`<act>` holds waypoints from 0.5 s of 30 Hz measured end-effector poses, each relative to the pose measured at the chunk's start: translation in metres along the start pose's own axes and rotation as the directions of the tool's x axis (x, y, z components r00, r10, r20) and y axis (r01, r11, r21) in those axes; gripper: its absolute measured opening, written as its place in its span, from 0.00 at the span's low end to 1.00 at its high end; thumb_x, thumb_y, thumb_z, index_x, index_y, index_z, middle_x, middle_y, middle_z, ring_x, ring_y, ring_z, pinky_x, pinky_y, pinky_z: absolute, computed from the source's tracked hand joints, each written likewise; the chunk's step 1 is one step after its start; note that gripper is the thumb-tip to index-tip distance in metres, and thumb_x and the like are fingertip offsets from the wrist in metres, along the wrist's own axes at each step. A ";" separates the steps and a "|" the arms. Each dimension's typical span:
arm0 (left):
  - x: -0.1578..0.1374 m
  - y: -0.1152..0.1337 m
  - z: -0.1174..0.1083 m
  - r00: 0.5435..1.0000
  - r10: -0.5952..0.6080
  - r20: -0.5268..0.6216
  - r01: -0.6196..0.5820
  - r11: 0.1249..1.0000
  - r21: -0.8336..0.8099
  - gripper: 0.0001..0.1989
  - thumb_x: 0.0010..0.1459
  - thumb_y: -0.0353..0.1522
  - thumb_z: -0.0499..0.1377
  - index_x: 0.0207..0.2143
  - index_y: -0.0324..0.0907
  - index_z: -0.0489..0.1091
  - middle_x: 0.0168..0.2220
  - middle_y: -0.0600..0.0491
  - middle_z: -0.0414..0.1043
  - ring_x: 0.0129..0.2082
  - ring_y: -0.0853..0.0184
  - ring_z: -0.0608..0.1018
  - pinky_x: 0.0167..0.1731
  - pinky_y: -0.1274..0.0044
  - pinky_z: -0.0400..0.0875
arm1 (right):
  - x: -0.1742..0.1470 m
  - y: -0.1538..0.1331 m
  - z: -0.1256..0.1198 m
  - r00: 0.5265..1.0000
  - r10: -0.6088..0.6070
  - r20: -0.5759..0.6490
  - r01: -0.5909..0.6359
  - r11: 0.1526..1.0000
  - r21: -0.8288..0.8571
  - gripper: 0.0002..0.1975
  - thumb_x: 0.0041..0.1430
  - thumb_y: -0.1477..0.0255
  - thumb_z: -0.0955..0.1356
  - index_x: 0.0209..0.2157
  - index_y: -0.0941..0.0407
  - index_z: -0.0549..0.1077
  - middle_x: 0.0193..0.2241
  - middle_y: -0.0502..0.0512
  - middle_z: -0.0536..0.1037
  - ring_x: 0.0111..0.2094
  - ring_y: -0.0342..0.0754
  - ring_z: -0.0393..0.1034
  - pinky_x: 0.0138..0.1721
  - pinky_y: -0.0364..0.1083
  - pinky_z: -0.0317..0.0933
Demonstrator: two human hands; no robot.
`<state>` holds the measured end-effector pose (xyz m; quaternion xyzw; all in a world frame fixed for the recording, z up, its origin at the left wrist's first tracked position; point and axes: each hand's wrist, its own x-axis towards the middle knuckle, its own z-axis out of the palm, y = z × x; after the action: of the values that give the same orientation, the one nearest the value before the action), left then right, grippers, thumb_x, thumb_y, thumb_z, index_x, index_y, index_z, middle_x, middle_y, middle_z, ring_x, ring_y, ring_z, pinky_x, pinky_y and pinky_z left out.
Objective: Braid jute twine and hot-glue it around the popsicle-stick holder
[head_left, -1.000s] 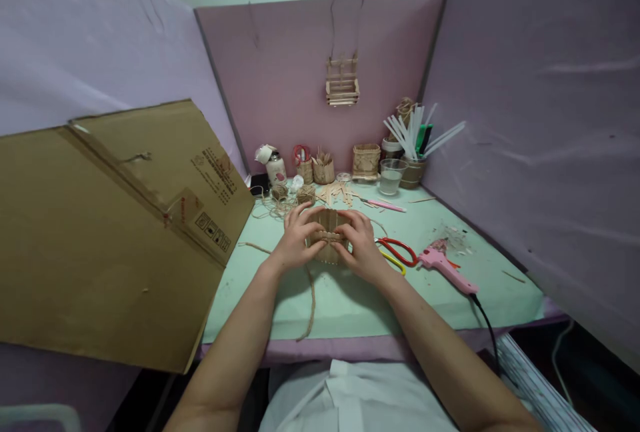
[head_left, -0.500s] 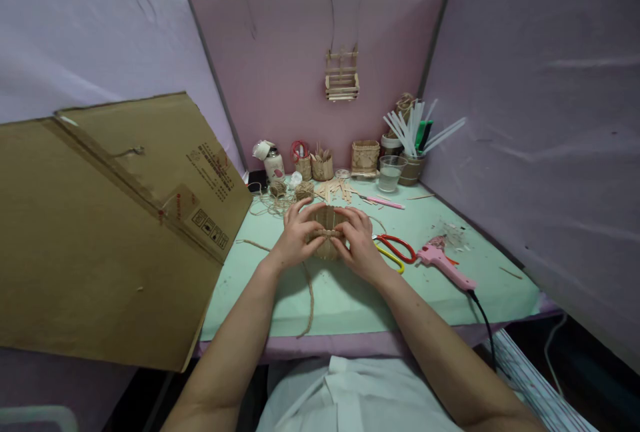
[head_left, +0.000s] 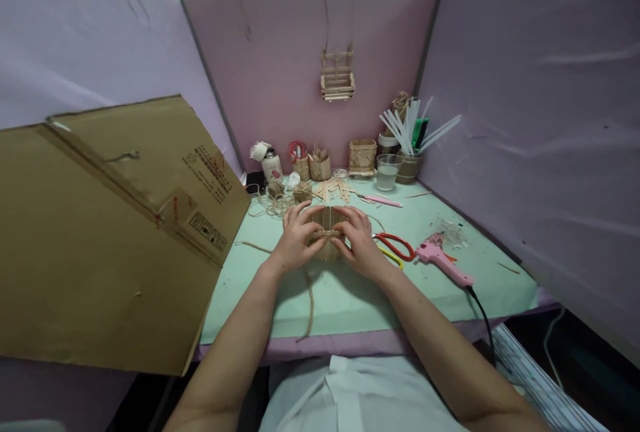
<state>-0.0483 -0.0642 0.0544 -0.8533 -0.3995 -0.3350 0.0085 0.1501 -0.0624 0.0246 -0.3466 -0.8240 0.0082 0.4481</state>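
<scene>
Between my hands, on the mint-green tabletop, stands a small basket of wooden craft sticks (head_left: 328, 250) with a band round its near rim. My left hand (head_left: 300, 235) grips its left side, thumb on the near rim and fingers over the top. On the other side, my right hand (head_left: 356, 235) holds it the same way, both thumbs nearly meeting. A length of jute twine (head_left: 310, 305) trails from beneath my left hand towards the table's front edge. Scissors (head_left: 397, 245) with red and yellow handles lie beside my right hand.
A pink hot glue gun (head_left: 443, 263) with a black cord lies at the right. Behind are twine balls (head_left: 303, 192), loose craft sticks (head_left: 334, 190), a pink craft knife (head_left: 381, 201) and a cup of water (head_left: 389, 172). A large cardboard sheet (head_left: 120, 239) leans along the left.
The view has shifted slightly. Both hands stay on the basket, with only a small adjustment of the fingers and thumbs along its rim.
</scene>
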 end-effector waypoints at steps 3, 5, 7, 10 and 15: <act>-0.001 -0.001 -0.002 1.000 -0.005 0.029 0.004 1.000 0.011 0.10 0.55 0.33 0.61 0.41 0.44 0.72 0.60 0.47 0.64 0.64 0.53 0.57 0.62 0.52 0.50 | -0.003 0.001 -0.001 1.000 -0.004 -0.002 0.004 1.000 0.008 0.16 0.61 0.68 0.67 0.50 0.54 0.67 0.61 0.64 0.61 0.62 0.58 0.52 0.61 0.62 0.52; -0.002 -0.002 -0.003 0.999 0.000 0.038 0.000 1.000 0.013 0.14 0.55 0.34 0.62 0.45 0.45 0.70 0.60 0.47 0.64 0.64 0.53 0.58 0.61 0.52 0.50 | -0.005 0.000 -0.001 1.000 0.005 -0.011 -0.005 1.000 0.008 0.20 0.61 0.67 0.67 0.54 0.53 0.65 0.61 0.63 0.61 0.63 0.59 0.52 0.61 0.62 0.51; -0.002 -0.004 -0.003 0.999 0.009 0.035 -0.010 1.000 0.018 0.14 0.55 0.34 0.62 0.45 0.45 0.70 0.59 0.47 0.65 0.64 0.53 0.59 0.62 0.52 0.50 | -0.006 -0.001 0.000 0.999 0.021 -0.032 -0.021 1.000 0.006 0.19 0.62 0.67 0.67 0.54 0.52 0.65 0.60 0.62 0.62 0.62 0.59 0.53 0.61 0.63 0.52; -0.001 -0.006 -0.002 0.999 0.036 0.010 -0.037 0.999 0.026 0.08 0.55 0.33 0.61 0.39 0.45 0.71 0.58 0.48 0.67 0.63 0.54 0.60 0.62 0.53 0.50 | -0.006 -0.005 0.002 0.994 0.045 -0.096 -0.044 0.999 0.013 0.13 0.62 0.68 0.66 0.48 0.52 0.69 0.57 0.61 0.65 0.59 0.58 0.55 0.59 0.62 0.54; 0.001 -0.003 0.001 0.998 0.051 -0.034 -0.051 0.999 0.003 0.02 0.55 0.30 0.60 0.33 0.44 0.72 0.57 0.50 0.68 0.63 0.55 0.60 0.61 0.55 0.54 | -0.004 -0.006 0.006 0.987 0.076 -0.139 -0.072 0.997 0.030 0.05 0.61 0.70 0.65 0.40 0.52 0.71 0.55 0.60 0.68 0.57 0.59 0.57 0.58 0.63 0.54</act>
<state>-0.0491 -0.0611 0.0537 -0.8575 -0.3777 -0.3486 0.0249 0.1437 -0.0673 0.0203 -0.3710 -0.7770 0.0110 0.5085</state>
